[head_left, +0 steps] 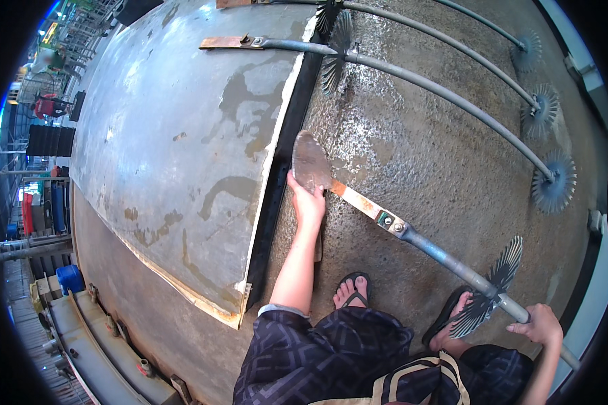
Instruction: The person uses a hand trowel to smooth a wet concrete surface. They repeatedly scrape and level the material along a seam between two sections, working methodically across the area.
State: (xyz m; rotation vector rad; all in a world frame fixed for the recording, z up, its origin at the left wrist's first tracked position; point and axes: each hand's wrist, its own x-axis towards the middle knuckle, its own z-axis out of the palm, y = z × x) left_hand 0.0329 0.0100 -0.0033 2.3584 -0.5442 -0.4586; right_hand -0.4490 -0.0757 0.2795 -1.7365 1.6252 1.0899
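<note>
Head view: left hand [309, 202] grips paddle blade [311, 162], right hand [537, 326] seemingly clasps pole [446, 260].

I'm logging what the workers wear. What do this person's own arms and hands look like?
Both hands, the left hand and the right hand, are bare, without gloves. The left forearm is uncovered up to a dark patterned sleeve with a pale cuff near the elbow.

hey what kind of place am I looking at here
Probably an industrial yard or processing floor: wet, gritty concrete floor, a big grey metal sheet, and long metal poles with spiked discs; stacked crates at left.
</note>
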